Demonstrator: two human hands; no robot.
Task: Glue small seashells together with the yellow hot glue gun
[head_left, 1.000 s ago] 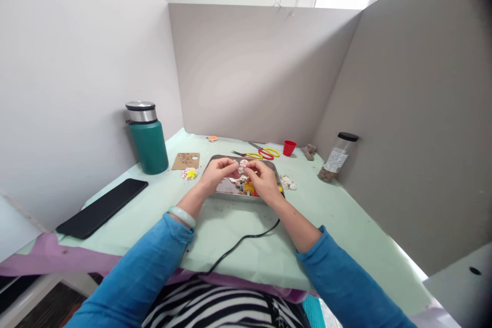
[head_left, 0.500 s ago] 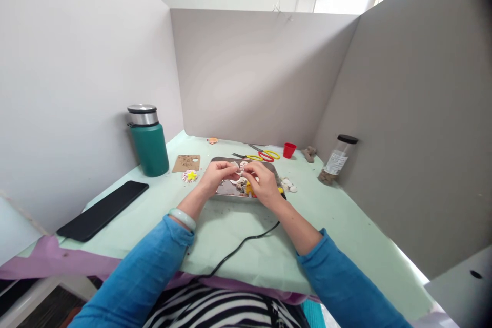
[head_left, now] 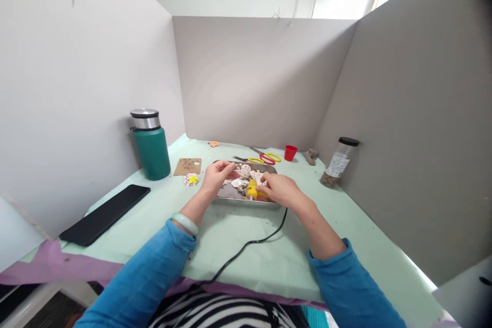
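Note:
My left hand point(head_left: 219, 175) is over the left part of a metal tray point(head_left: 246, 202). Its thumb and fingers are pinched together, and what they hold is too small to make out. My right hand point(head_left: 283, 189) is at the tray's right side, thumb and forefinger apart, beside a yellow glue gun point(head_left: 251, 188). Its fingertips touch or nearly touch the gun, whose handle is partly behind the hand. Shell-like white pieces point(head_left: 237, 183) and a round speckled piece point(head_left: 246, 169) lie in the tray.
Scissors point(head_left: 266, 159) and a red cup point(head_left: 290, 152) stand behind the tray. At left are a green bottle point(head_left: 150, 151), a black flat case point(head_left: 105, 215), a brown card point(head_left: 187, 166) and a flower-like piece point(head_left: 191, 179). A jar point(head_left: 338, 164) stands right; a black cord point(head_left: 249, 242) crosses the front.
My right hand has left my left hand and moved right and down to the glue gun. My left hand remains over the tray, still pinched. The view has tilted slightly up.

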